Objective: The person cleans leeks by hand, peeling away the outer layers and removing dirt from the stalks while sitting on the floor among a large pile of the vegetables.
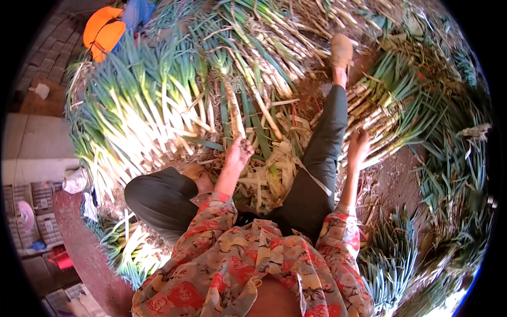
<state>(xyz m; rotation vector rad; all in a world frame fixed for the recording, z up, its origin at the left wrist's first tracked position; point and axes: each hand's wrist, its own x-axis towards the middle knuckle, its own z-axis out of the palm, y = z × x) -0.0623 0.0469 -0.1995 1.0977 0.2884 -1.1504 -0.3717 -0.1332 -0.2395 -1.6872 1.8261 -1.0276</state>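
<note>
My left hand (238, 152) is in front of me between my legs, its fingers curled at the root end of a long green onion (234, 107); whether they grip it cannot be made out. My right hand (358, 142) reaches past my right leg to a pile of untrimmed green onions (376, 119), its fingers at the stalks; what it holds is unclear. A wide row of pale, cleaned green onions (134, 119) fans out on the left. Peeled outer leaves (279, 170) lie in a heap between my legs.
More unpeeled green onions (273, 59) lie ahead. A smaller bunch (136, 249) is at my lower left, and upright green leaves (390, 253) are at lower right. Plastic crates (39, 198) stand at far left. Near the top left is an orange cap (103, 33).
</note>
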